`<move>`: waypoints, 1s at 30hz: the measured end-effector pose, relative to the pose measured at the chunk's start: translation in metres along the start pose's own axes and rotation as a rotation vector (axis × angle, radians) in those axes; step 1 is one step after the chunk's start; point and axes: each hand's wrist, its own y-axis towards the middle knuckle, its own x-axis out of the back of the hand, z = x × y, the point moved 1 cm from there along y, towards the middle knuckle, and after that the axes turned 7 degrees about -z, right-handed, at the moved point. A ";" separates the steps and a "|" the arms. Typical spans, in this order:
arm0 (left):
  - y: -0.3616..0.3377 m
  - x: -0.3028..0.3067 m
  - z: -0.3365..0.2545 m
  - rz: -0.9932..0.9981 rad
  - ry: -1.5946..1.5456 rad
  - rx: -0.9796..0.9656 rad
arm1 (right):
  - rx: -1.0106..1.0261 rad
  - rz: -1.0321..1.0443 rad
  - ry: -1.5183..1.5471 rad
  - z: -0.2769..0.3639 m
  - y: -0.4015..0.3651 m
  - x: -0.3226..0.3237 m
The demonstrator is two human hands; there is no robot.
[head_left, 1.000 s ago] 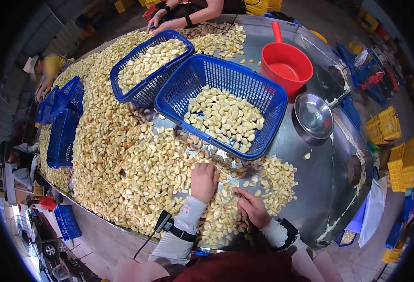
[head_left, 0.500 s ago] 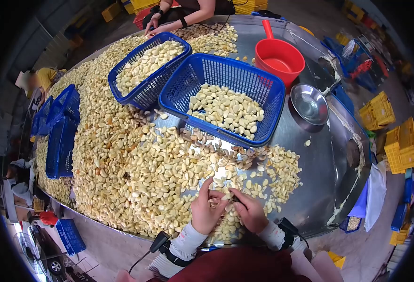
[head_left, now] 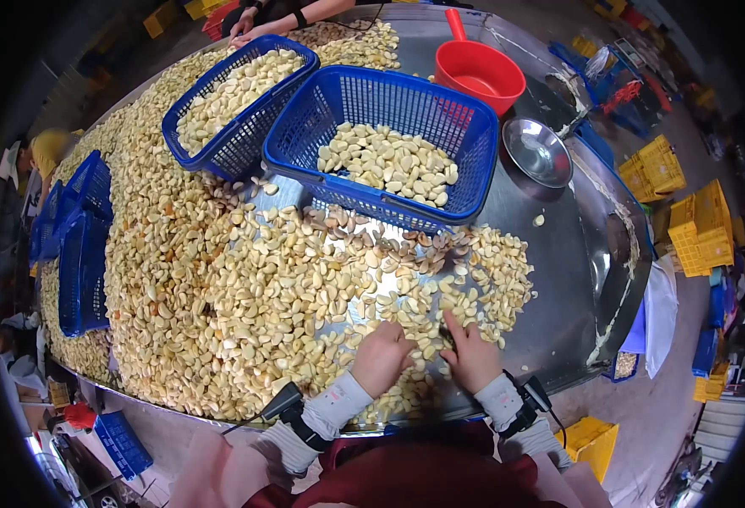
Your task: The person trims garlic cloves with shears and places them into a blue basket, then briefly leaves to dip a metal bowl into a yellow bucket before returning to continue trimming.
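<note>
Pale peeled garlic cloves [head_left: 262, 288] cover much of the metal table [head_left: 550, 279]. Low over their near edge, my left hand [head_left: 382, 362] is closed, fingers curled inward; what they hold, if anything, is hidden. Just to its right, my right hand [head_left: 475, 362] has thumb and forefinger apart over the cloves, and no clove shows between them. Beyond both hands stands a blue basket [head_left: 389, 201] partly filled with cloves. A second blue basket [head_left: 241, 144], fuller, adjoins it on the left.
A red dipper [head_left: 481, 78] and a metal bowl [head_left: 538, 152] sit right of the baskets. More blue baskets [head_left: 83, 271] stand at the far left. Across the table are another person's hands [head_left: 247, 30]. Yellow crates [head_left: 701, 229] stand on the floor at right.
The view has shifted, so the table appears higher and further left. My hands, close together over a clove before, are now apart; the right forefinger has stretched forward.
</note>
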 end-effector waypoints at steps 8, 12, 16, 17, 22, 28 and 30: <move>-0.006 -0.011 -0.011 -0.093 0.289 0.095 | -0.395 0.156 1.157 -0.006 -0.019 0.020; -0.008 0.012 -0.010 -0.073 -1.113 0.781 | -0.048 0.156 1.206 0.013 -0.030 0.013; -0.012 0.032 -0.018 -0.055 -1.825 0.968 | 0.252 0.047 0.881 0.034 -0.021 0.031; -0.009 0.034 -0.018 -0.091 -1.814 0.975 | 0.330 -0.009 0.799 0.035 -0.018 0.034; -0.002 0.034 -0.030 -0.190 -1.862 0.970 | 0.425 -0.122 0.670 0.045 0.004 0.054; 0.006 0.028 -0.034 -0.226 -1.832 1.164 | 0.461 -0.134 0.522 0.036 0.021 0.059; -0.002 0.016 -0.024 -0.191 -1.874 1.118 | 0.391 -0.039 0.703 0.027 0.024 0.047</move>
